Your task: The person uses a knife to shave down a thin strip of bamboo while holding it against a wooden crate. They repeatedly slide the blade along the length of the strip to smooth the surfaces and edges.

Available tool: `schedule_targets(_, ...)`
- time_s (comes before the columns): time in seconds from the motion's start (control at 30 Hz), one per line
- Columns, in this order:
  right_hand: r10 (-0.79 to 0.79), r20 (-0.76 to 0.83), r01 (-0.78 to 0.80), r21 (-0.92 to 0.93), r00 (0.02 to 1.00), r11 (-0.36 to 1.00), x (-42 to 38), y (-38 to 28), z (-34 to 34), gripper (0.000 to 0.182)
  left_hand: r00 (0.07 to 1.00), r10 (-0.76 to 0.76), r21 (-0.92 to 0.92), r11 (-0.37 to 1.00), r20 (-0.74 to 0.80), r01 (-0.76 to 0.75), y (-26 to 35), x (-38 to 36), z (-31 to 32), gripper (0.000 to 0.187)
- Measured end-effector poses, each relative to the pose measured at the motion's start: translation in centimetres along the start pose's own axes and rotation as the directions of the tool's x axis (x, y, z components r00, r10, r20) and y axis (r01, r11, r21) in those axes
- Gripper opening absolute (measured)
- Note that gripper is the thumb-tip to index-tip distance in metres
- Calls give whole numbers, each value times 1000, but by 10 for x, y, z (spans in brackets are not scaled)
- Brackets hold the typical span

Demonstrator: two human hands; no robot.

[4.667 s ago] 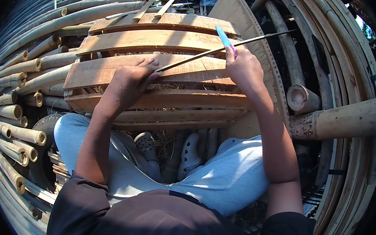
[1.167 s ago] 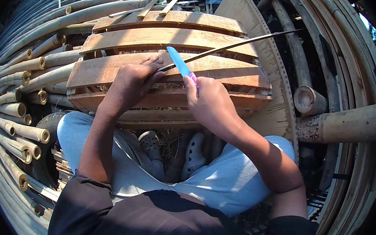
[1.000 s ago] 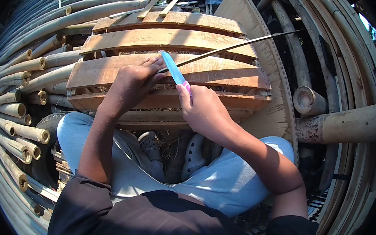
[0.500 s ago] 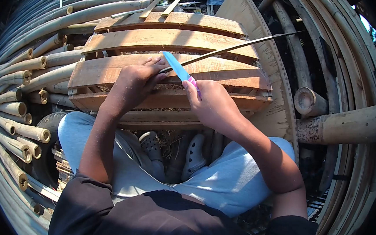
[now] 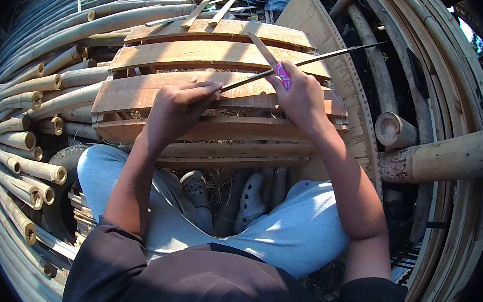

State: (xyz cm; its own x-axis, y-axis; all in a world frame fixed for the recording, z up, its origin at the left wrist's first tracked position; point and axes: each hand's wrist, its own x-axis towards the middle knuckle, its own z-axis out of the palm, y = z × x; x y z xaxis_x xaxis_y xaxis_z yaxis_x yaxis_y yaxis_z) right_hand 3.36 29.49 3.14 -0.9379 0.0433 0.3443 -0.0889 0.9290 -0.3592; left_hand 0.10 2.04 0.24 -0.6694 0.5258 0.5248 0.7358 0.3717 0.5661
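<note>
A long, thin, dark strip (image 5: 340, 52) slants from my left hand up to the right, tapering to a point beyond the slatted wooden bench (image 5: 138, 94). My left hand (image 5: 186, 98) is closed around its near end, low over the front slats. In my right hand (image 5: 303, 96) is a knife (image 5: 264, 50) with a pink patterned handle, its blade pointing up and to the left. The blade crosses the strip around its middle in this view, and my right fingers wrap the handle close beside the strip.
Bamboo poles (image 5: 42, 81) are stacked at the left, cut ends facing me. Two short split pieces (image 5: 198, 10) lie at the bench's far edge. To the right stand a plywood sheet (image 5: 363, 121), a thick bamboo pole (image 5: 451, 156) and long curved strips (image 5: 455, 241).
My right hand has moved right and upward along the strip with the knife, away from my left hand. My left hand still holds the strip's near end.
</note>
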Motion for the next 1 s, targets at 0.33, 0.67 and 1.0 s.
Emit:
schedule_targets(0.33,-21,24,22,-28,999,999,3,1,-3,34,981,-26,-84,996,-195,10,-6,4,-28,6)
schedule_targets(0.67,-20,51,22,-55,999,998,4,-1,-9,37,998,15,34,999,56,-17,-1,4,-23,16)
schedule_targets(1.0,78,-19,-80,-201,997,976,21,27,-34,41,925,-196,-61,972,326,227,-13,-4,-84,17)
